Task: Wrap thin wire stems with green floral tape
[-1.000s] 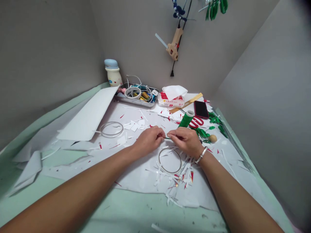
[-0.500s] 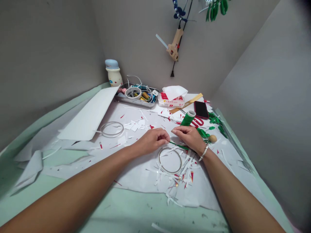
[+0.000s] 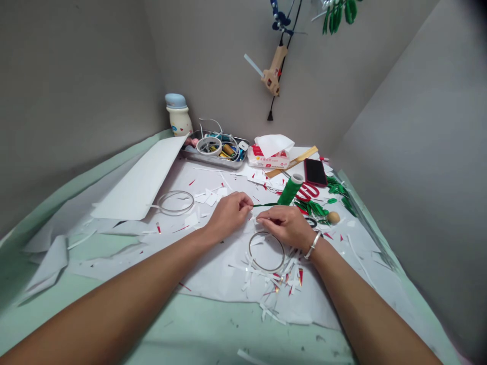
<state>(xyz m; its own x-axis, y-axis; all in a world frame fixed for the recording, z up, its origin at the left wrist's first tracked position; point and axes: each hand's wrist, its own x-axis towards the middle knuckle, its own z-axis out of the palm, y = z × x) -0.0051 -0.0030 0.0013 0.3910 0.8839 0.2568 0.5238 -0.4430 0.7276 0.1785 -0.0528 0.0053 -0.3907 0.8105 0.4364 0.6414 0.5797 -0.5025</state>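
Green thread [image 3: 265, 205] runs from the pinched fingertips of the left hand [image 3: 230, 215] to a spool [image 3: 290, 189] standing just past the right hand [image 3: 285, 228]. The hands are close but apart, the right fingers pinched on something too small to tell. A wire ring [image 3: 267, 252] lies just below the right hand, with red scissors [image 3: 307, 191] and green foil leaves [image 3: 312, 207] beyond it.

The green sprig [image 3: 337, 12] hanging on the far wall is cut off by the top edge, and the small items in the metal tray [image 3: 213, 163] are too small to tell apart — the left hand [image 3: 229, 215] hides one end of the thin green strip [image 3: 266, 205].
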